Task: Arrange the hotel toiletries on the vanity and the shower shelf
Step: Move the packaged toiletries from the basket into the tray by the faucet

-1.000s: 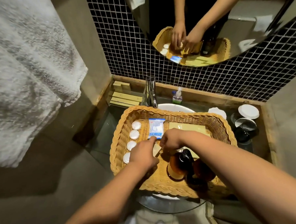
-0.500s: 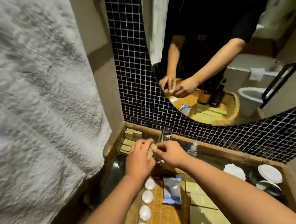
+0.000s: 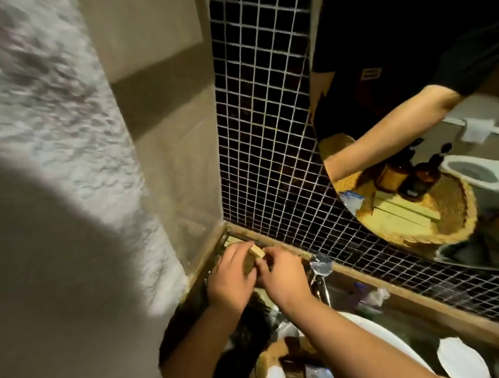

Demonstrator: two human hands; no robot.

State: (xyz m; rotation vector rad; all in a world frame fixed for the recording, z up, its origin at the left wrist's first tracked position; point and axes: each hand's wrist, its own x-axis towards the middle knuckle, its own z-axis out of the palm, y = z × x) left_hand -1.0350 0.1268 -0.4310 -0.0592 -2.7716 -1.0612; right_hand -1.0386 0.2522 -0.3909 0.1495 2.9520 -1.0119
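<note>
Both hands have moved from the wicker basket to the desk's back-left corner; left hand and right hand fingers pinch a small tan boxed toiletry there, nearly placed.

Small box between fingertips of both hands: matt tan, looks like cardboard. Wooden ledge just beyond fingers: rough, matt brown. Wall tiles behind fingers: small dark glossy mosaic, pale grout. Faucet right of fingers: polished shiny metal. Towel left of fingers: fluffy rough white cloth. Mirror: smooth, reflective glass.
</note>
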